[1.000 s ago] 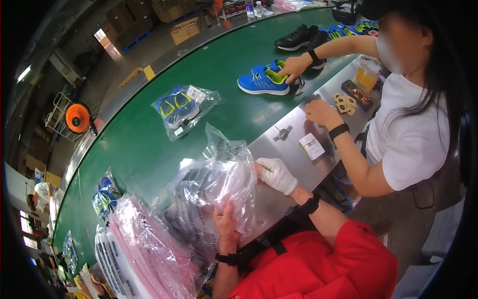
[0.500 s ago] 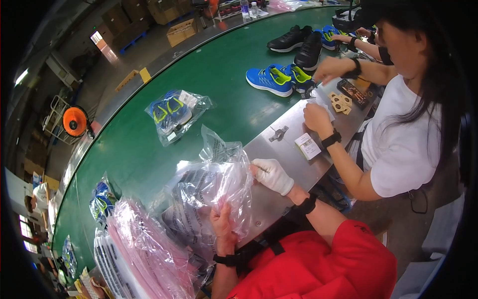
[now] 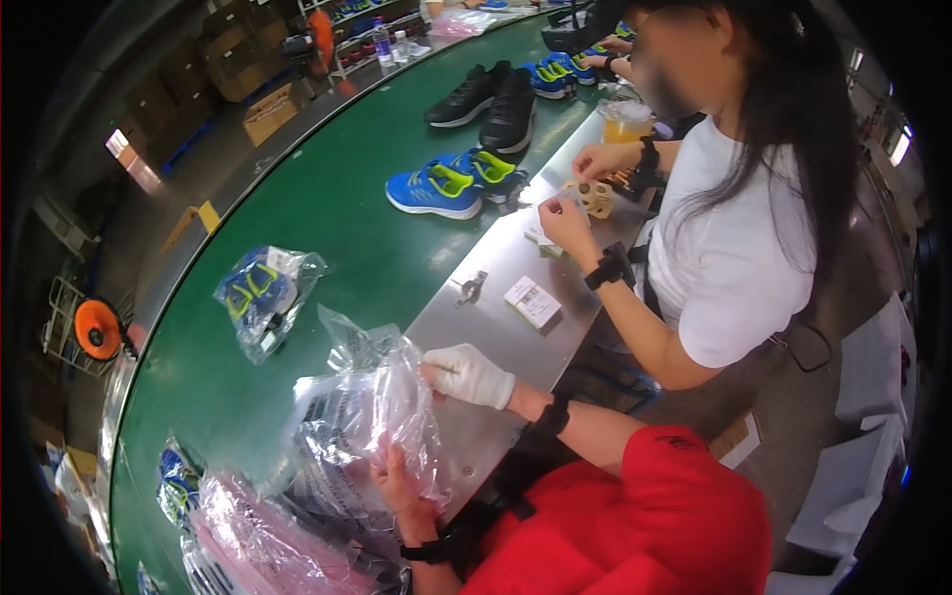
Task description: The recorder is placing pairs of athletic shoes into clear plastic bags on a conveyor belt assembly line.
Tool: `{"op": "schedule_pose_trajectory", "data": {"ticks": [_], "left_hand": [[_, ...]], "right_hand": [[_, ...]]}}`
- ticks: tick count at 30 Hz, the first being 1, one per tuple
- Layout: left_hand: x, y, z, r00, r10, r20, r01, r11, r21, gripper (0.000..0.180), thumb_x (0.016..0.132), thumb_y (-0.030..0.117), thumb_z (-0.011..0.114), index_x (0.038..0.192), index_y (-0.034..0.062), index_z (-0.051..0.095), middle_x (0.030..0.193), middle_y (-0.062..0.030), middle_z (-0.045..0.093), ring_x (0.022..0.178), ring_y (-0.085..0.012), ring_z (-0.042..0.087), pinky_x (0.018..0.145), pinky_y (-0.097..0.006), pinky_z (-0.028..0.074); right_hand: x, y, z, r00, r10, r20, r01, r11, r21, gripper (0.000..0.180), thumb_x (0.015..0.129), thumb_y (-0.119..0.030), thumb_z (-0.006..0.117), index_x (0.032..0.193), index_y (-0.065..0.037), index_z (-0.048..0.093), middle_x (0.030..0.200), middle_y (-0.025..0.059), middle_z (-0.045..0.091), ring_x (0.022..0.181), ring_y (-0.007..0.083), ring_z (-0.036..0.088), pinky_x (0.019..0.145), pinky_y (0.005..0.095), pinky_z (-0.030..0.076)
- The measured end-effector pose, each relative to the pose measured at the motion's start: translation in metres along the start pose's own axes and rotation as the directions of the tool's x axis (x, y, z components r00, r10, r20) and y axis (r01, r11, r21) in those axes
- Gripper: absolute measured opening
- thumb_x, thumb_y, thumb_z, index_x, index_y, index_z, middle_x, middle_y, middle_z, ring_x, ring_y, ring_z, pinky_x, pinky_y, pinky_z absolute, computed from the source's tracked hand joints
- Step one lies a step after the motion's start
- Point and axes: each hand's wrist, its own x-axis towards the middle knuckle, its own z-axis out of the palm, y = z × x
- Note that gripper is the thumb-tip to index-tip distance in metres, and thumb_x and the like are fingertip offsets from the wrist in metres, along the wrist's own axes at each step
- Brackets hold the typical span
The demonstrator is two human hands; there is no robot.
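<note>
A clear plastic bag (image 3: pixel 337 436) with dark print stands puffed up between my two hands, over the metal ledge. My gloved right hand (image 3: pixel 468 377) pinches its right side near the top. Lower down, my bare left hand (image 3: pixel 397 486) grips the bag's near side with the thumb up. A pile of pink and clear plastic bags (image 3: pixel 263 535) lies just left of my left hand. Beyond the bag, a pair of blue and lime shoes in clear plastic (image 3: pixel 260 297) rests on the green belt.
On my right a co-worker in a white shirt (image 3: pixel 749 238) handles small tan pieces (image 3: pixel 595 201). A white box (image 3: pixel 533 301) lies on the metal ledge (image 3: pixel 426 327). Blue shoes (image 3: pixel 433 190) and black shoes (image 3: pixel 506 109) stand farther along the belt (image 3: pixel 337 198). An orange fan (image 3: pixel 97 329) is far left.
The view has swung right, so the scene sits farther left. Both my hands remain on the plastic bag. The co-worker's hands have come closer together by the tan pieces.
</note>
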Motion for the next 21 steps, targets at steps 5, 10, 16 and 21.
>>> {"op": "schedule_pose_trajectory", "data": {"ticks": [5, 10, 16, 21], "left_hand": [[-0.002, 0.006, 0.005, 1.000, 0.009, 0.021, -0.008, 0.999, -0.039, 0.040, 0.090, 0.014, 0.056, 0.128, 0.0036, 0.050, 0.108, -0.0049, 0.057, 0.096, -0.0165, 0.057, 0.082, -0.032, 0.048], [0.000, 0.003, 0.002, 0.999, 0.044, 0.032, -0.043, 0.998, -0.037, 0.040, 0.090, 0.014, 0.055, 0.129, 0.0019, 0.049, 0.107, -0.0060, 0.057, 0.096, -0.0169, 0.056, 0.083, -0.032, 0.048], [-0.004, 0.008, 0.008, 1.000, 0.009, 0.026, -0.007, 0.998, -0.062, 0.042, 0.090, 0.012, 0.055, 0.129, 0.0008, 0.048, 0.107, -0.0058, 0.057, 0.095, -0.0162, 0.056, 0.084, -0.031, 0.046], [-0.004, 0.007, 0.007, 1.000, 0.016, -0.013, -0.016, 1.000, -0.007, 0.042, 0.090, 0.012, 0.056, 0.130, 0.0008, 0.049, 0.104, -0.0028, 0.056, 0.093, -0.0121, 0.053, 0.085, -0.027, 0.043]], "right_hand": [[0.002, 0.000, 0.000, 0.999, 0.050, 0.007, -0.050, 0.997, 0.052, 0.025, 0.094, -0.020, 0.051, 0.085, 0.001, 0.060, 0.065, 0.0048, 0.059, 0.062, 0.0106, 0.056, 0.060, 0.0266, 0.047], [0.001, -0.016, -0.002, 0.998, 0.063, -0.010, -0.063, 0.998, 0.019, 0.023, 0.093, -0.018, 0.051, 0.084, 0.001, 0.060, 0.065, 0.0056, 0.059, 0.062, 0.0111, 0.057, 0.059, 0.0274, 0.047], [0.001, -0.014, -0.003, 0.996, 0.085, -0.004, -0.085, 0.994, 0.074, 0.023, 0.093, -0.018, 0.051, 0.085, 0.002, 0.060, 0.065, 0.0061, 0.059, 0.061, 0.0113, 0.057, 0.059, 0.0275, 0.047], [0.002, -0.012, -0.003, 0.996, 0.094, -0.006, -0.093, 0.991, 0.093, 0.023, 0.093, -0.018, 0.050, 0.086, 0.002, 0.060, 0.065, 0.0055, 0.059, 0.062, 0.0108, 0.057, 0.060, 0.0274, 0.047]]}}
